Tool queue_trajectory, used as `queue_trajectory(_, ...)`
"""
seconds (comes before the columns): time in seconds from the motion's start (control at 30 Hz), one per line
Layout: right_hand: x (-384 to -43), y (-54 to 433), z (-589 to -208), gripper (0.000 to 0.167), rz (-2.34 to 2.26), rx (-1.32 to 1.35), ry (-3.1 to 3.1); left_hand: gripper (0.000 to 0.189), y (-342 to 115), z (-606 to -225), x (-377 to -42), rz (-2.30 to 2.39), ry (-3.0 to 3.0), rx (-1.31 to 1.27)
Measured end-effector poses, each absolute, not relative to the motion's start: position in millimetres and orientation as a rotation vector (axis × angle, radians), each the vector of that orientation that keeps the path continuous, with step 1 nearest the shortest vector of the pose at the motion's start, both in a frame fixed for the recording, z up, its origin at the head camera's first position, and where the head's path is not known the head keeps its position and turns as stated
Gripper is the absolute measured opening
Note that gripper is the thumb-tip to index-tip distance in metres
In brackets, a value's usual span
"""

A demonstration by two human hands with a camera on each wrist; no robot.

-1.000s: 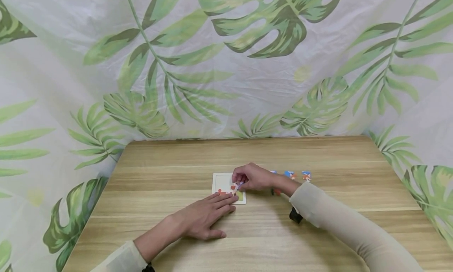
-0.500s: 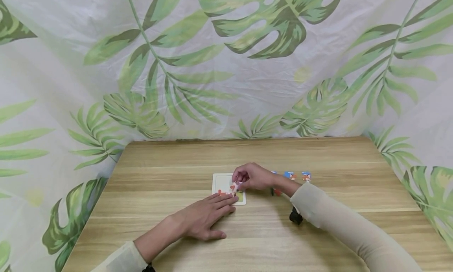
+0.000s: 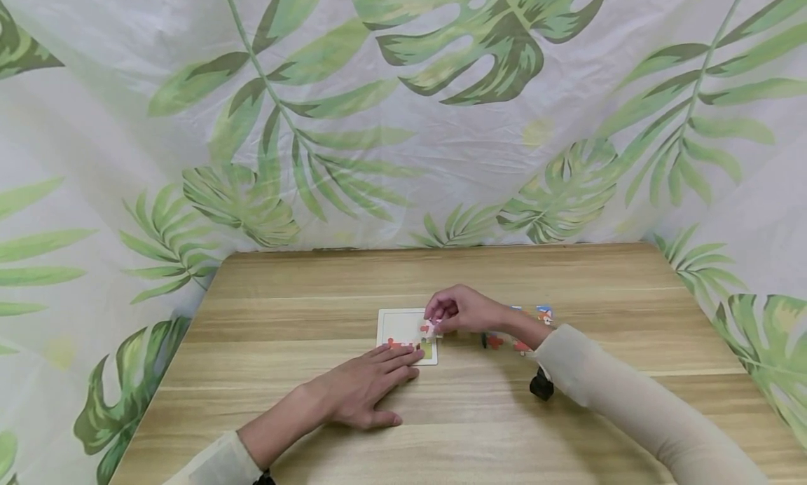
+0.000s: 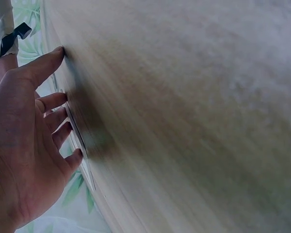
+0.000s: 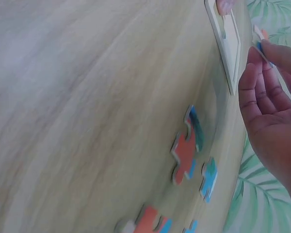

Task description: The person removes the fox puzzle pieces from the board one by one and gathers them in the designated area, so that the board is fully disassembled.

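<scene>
Wood-grain table (image 3: 302, 282) stretching wide beneath the left hand (image 3: 364, 388) | and there's leaf-print cloth (image 3: 441, 155), green on white, creased, up beyond the right hand (image 3: 464, 310)!

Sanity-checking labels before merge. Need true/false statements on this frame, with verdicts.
1. The right hand pinches a puzzle piece. True.
2. The left hand covers part of the white puzzle board. True.
3. That board is completely filled. False: part is bare.
4. Loose pieces lie on the table, right of the board. True.
5. The left hand is balled into a fist. False: its fingers are extended.
</scene>
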State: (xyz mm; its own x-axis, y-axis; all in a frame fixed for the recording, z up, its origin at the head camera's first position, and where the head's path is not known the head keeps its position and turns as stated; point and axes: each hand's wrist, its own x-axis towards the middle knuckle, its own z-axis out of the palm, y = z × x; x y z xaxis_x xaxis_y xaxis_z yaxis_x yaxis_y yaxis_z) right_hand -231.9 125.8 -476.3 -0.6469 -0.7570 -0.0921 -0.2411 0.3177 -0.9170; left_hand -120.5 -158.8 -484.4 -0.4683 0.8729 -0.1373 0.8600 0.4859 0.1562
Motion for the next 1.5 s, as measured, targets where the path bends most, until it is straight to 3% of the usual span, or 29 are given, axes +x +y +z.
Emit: queue_trajectory(1.5, -213, 276, -470, 0.018, -1.242, -0.772, 2.2, 0.077, -162, -488, -118, 0.124, 2.548, 1.516)
